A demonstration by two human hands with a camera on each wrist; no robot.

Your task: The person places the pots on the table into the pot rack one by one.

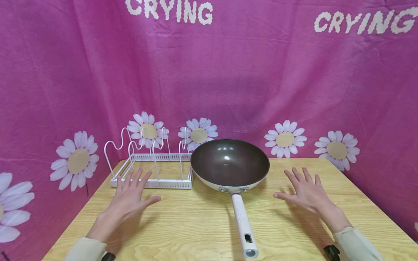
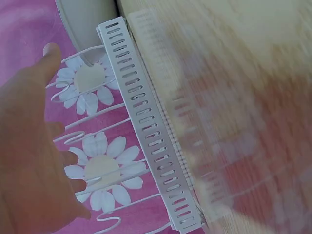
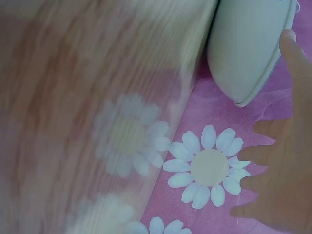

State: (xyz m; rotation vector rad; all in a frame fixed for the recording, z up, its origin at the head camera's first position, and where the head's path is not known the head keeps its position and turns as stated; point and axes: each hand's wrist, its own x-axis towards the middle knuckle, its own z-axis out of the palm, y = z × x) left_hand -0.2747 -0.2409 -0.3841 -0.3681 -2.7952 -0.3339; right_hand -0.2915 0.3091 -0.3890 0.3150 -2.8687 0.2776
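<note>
A frying pan point(image 1: 230, 163) with a dark inside and pale outside stands on the table, its white handle point(image 1: 243, 224) pointing toward me. Left of it is a white wire rack point(image 1: 151, 183) with looped dividers and a slotted base. My left hand point(image 1: 130, 197), fingers spread, hovers in front of the rack and holds nothing. To the pan's right, my right hand point(image 1: 307, 194) is also spread and holds nothing, apart from the pan. In the left wrist view the rack's slotted side point(image 2: 148, 126) shows beyond the hand; the right wrist view shows the pan's pale outer wall point(image 3: 243, 48).
The wooden table point(image 1: 183, 224) has a light grain and narrows toward the back. A purple cloth point(image 1: 228, 72) with daisies and white lettering hangs behind it and along both sides. The pan's handle reaches close to the near edge of the head view.
</note>
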